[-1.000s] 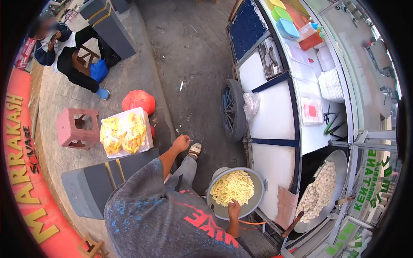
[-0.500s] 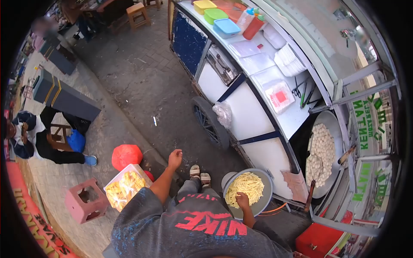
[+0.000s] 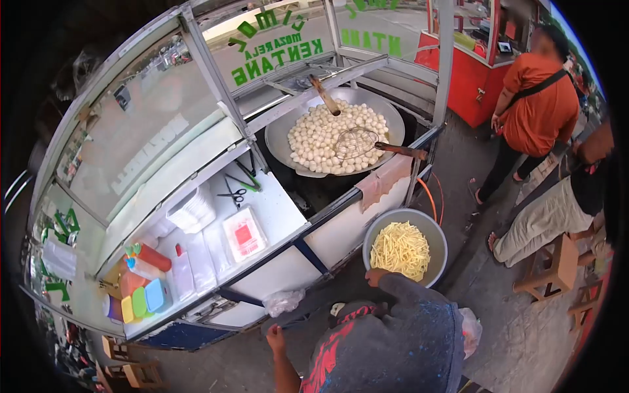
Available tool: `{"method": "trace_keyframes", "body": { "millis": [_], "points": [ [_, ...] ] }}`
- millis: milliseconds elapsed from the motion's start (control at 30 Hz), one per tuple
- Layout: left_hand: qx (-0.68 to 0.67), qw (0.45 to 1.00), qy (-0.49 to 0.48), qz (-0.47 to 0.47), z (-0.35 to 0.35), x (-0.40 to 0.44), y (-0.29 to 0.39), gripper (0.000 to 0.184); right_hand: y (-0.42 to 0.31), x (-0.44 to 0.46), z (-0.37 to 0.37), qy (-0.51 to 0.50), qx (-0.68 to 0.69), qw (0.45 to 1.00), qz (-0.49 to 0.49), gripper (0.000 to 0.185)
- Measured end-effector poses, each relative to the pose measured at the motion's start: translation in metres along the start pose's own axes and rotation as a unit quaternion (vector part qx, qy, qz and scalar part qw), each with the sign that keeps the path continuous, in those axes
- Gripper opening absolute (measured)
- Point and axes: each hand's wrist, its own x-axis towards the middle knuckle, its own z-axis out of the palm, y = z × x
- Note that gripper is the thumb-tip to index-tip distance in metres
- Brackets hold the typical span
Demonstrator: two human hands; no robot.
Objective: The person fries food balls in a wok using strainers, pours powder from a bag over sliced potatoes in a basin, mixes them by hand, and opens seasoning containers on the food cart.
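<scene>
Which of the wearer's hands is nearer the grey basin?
The right hand, right by the rim of the grey basin; the left hand is well apart, nearer the crumpled plastic bag.

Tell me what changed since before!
The view swung toward the cart, bringing the wok near the middle. The right hand went from the fries to the edge of the basin, its grip unclear. The left hand still hangs away from the basin. The basin stays beside the cart, the skimmer in the wok.
</scene>
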Motion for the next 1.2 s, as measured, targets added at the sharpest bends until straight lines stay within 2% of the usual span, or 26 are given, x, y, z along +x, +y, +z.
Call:
{"method": "trace_keyframes", "body": {
  "millis": [33,67,100,133,200,267,367,500,600,667,733,767,800,833,900,1033,1100,1133,1200],
  "points": [
    [0.103,0.992,-0.061,-0.034,-0.015,0.001,0.006,0.028,-0.018,0.014,-0.001,0.002,0.034,0.999,-0.012,0.040],
    [0.121,0.987,-0.109,-0.018,-0.028,0.016,-0.029,0.022,-0.036,0.022,-0.005,0.005,0.063,0.998,-0.019,0.039],
    [0.159,0.973,-0.160,-0.042,-0.033,0.023,-0.030,0.022,-0.056,0.023,0.002,0.050,0.108,0.992,-0.033,0.039],
    [0.179,0.960,-0.204,-0.072,-0.038,0.032,-0.025,0.023,-0.074,0.027,0.003,0.102,0.148,0.983,-0.043,0.038],
    [0.201,0.932,-0.282,-0.108,-0.039,0.051,-0.012,0.024,-0.118,0.016,-0.007,0.122,0.150,0.976,-0.102,0.036],
    [0.217,0.906,-0.347,-0.107,-0.038,0.076,-0.002,0.024,-0.144,0.007,0.000,0.139,0.206,0.964,-0.093,0.035],
    [0.241,0.864,-0.432,-0.091,-0.035,0.107,0.002,0.026,-0.162,-0.031,0.012,0.168,0.252,0.953,-0.003,0.035],
    [0.259,0.811,-0.521,-0.054,-0.036,0.143,-0.005,0.029,-0.164,-0.100,0.088,0.320,0.275,0.894,0.148,0.034],
    [0.275,0.774,-0.569,-0.035,-0.041,0.160,-0.012,0.031,-0.206,-0.187,0.151,0.381,0.362,0.810,0.259,0.037],
    [0.273,0.754,-0.598,-0.011,-0.037,0.164,-0.001,0.032,-0.224,-0.223,0.221,0.410,0.372,0.768,0.320,0.038],
    [0.247,0.751,-0.612,0.028,-0.021,0.154,0.015,0.032,-0.276,-0.292,0.244,0.379,0.413,0.734,0.385,0.039],
    [0.245,0.720,-0.646,0.071,-0.012,0.142,0.034,0.034,-0.287,-0.306,0.276,0.387,0.416,0.700,0.432,0.039],
    [0.217,0.720,-0.649,0.113,0.006,0.138,0.026,0.030,-0.299,-0.321,0.308,0.393,0.433,0.671,0.456,0.040],
    [0.205,0.700,-0.668,0.149,0.012,0.121,0.036,0.029,-0.324,-0.346,0.320,0.404,0.442,0.631,0.493,0.038],
    [0.214,0.670,-0.693,0.160,0.011,0.077,0.055,0.029,-0.358,-0.379,0.369,0.448,0.450,0.568,0.524,0.038],
    [0.270,0.553,-0.737,0.280,0.050,0.041,0.020,0.027,-0.408,-0.420,0.466,0.532,0.445,0.391,0.605,0.037],
    [0.309,0.504,-0.737,0.327,0.060,0.028,0.008,0.026,-0.431,-0.446,0.488,0.538,0.476,0.299,0.628,0.038],
    [0.322,0.490,-0.742,0.324,0.059,0.017,0.006,0.027,-0.438,-0.462,0.502,0.540,0.488,0.252,0.638,0.038],
    [0.349,0.470,-0.746,0.317,0.053,-0.001,-0.002,0.030,-0.443,-0.489,0.525,0.544,0.510,0.208,0.632,0.040]
  ]
}}
